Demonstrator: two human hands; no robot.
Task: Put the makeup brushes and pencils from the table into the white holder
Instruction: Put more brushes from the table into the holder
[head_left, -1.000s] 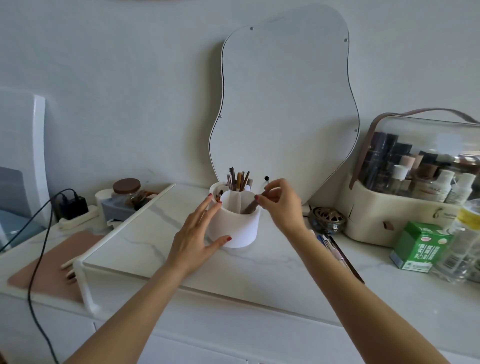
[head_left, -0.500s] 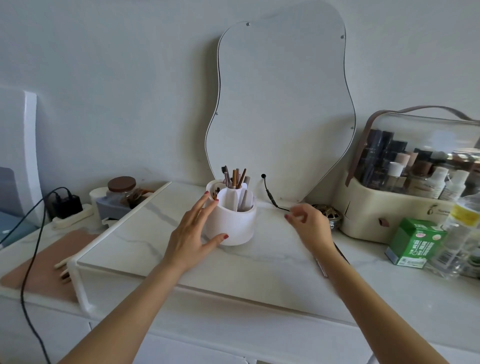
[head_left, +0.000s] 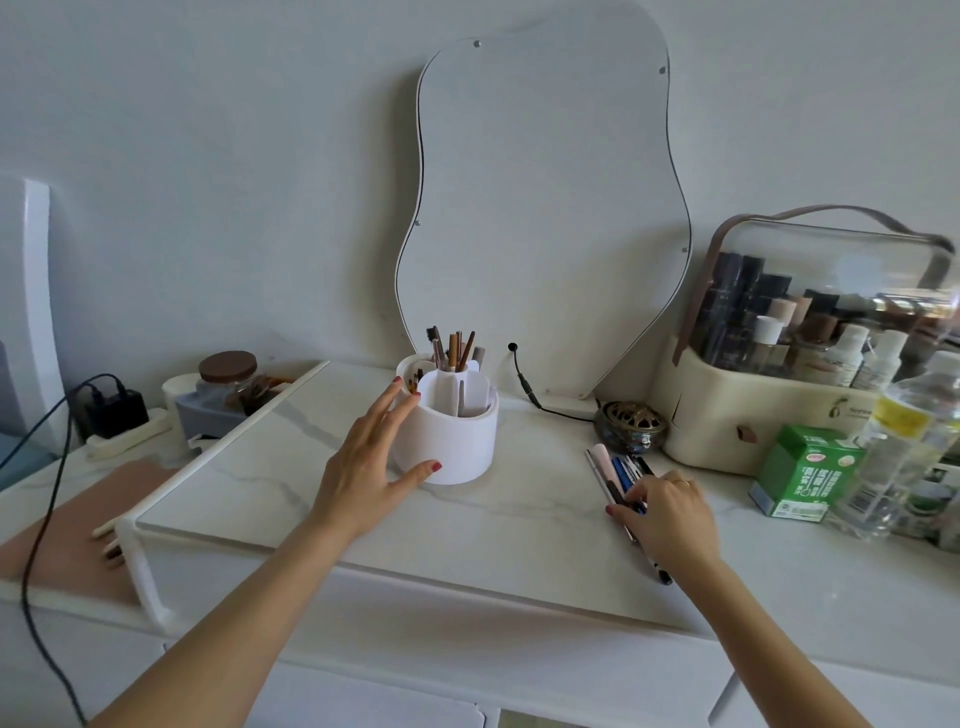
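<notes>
The white holder (head_left: 457, 441) stands on the marble shelf in front of the mirror, with several brushes and pencils (head_left: 454, 351) upright in its back compartments. My left hand (head_left: 363, 467) rests against the holder's left side, fingers spread, thumb at its base. To the right, a pile of pencils and brushes (head_left: 610, 465) lies on the table. My right hand (head_left: 670, 514) lies over the near end of that pile, fingertips curled on a dark pencil (head_left: 615, 491) that still lies on the table. The hand hides the near part of the pile.
A wavy mirror (head_left: 545, 208) leans on the wall behind the holder, with a black cable (head_left: 524, 379) at its foot. A brass bowl (head_left: 631, 423), a cream cosmetics case (head_left: 779, 426), a green box (head_left: 805, 473) and a clear bottle (head_left: 904, 441) crowd the right. A jar (head_left: 226, 379) and a charger (head_left: 114, 410) stand at the left.
My right hand let go of a brush at the holder and moved right and down onto the pile of pencils. The left hand stayed at the holder.
</notes>
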